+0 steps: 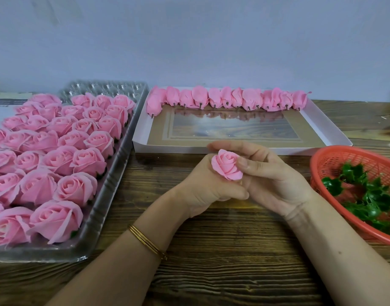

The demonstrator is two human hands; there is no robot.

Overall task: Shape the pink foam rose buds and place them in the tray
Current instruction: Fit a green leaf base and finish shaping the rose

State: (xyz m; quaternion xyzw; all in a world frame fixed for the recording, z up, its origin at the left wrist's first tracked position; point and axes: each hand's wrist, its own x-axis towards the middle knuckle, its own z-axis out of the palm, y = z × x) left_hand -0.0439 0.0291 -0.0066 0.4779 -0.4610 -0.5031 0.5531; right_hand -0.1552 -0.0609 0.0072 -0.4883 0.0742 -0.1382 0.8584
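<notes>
table: dark wood table [211,250], everything sits on it
clear tray: clear tray [101,202] on the left, pretty much packed with opened pink roses [63,160]
white box: white box [167,149] far centre, row of closed buds [227,99] along its far edge
basket: red basket [335,155] on the right, green leaf bits [366,195] inside
hands: left hand [202,191] curled round the bud's base, right hand [275,182] pinching its petals with thumb and forefinger
rose bud: rose bud [227,165] held above the table, near the white box's front edge
bangles: gold bangles [145,241] on the left wrist
</notes>
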